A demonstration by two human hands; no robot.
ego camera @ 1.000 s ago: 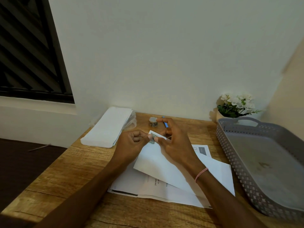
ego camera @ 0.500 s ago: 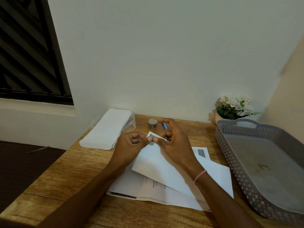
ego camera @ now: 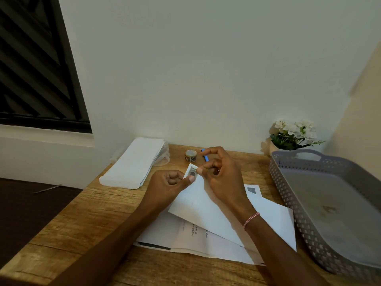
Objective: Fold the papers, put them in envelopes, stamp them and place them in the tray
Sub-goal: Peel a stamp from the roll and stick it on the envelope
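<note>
On the desk [ego camera: 82,219], over the papers [ego camera: 274,219], the envelope [ego camera: 198,203] looks light & floppy, so left grip [ego camera: 169,182] pinches its far corner w/ thumb on the stamp [ego camera: 192,172], right grip [ego camera: 222,178] pinching the stamp's edge, which is thin, prob. sticky, needs pressing flat.

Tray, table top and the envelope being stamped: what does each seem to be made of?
Tray: probably moulded plastic, grey and matte; its walls are pierced in a regular lattice and a handle slot is cut into the far rim.
Table top: wood or a wood-look laminate, which cannot be told apart here; brown grain lines, low sheen.
Envelope: thin white paper, matte, with crisp straight edges.
</note>
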